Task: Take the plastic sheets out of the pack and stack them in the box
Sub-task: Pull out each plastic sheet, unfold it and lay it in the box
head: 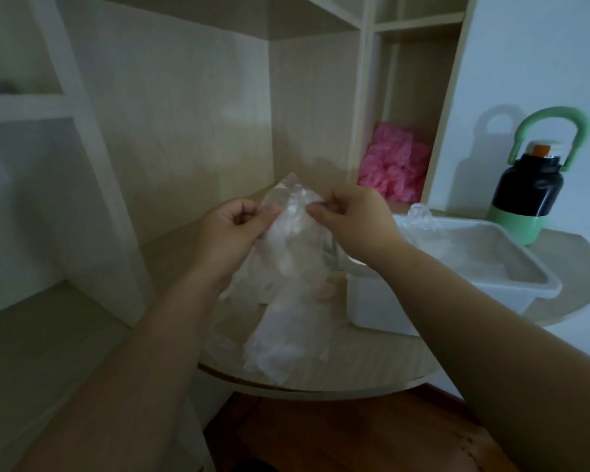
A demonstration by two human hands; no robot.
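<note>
I have both hands up over the table (pixel 372 366), working at the top of the pack (pixel 286 267). My left hand (pixel 232 229) has its fingers curled, with thumb and forefinger pinching the clear film at its upper left edge. My right hand (pixel 351 219) pinches the upper right edge in the same way, just beside the left. The grips sit close together at the mouth, I judge, so I can pull the film apart or peel one sheet free. The rest of the pack hangs down between my forearms, its lower end at or just above the table. I cannot tell single sheets from the wrapper, as it is all clear and blurred.

The box (pixel 382 308) stands just right of the pack, within easy reach for dropping sheets in. Some crumpled clear plastic (pixel 421 216) already shows at its far left corner. A bottle (pixel 525 195) stands behind the box, and a pink bundle (pixel 392 165) fills a shelf nook beyond.
</note>
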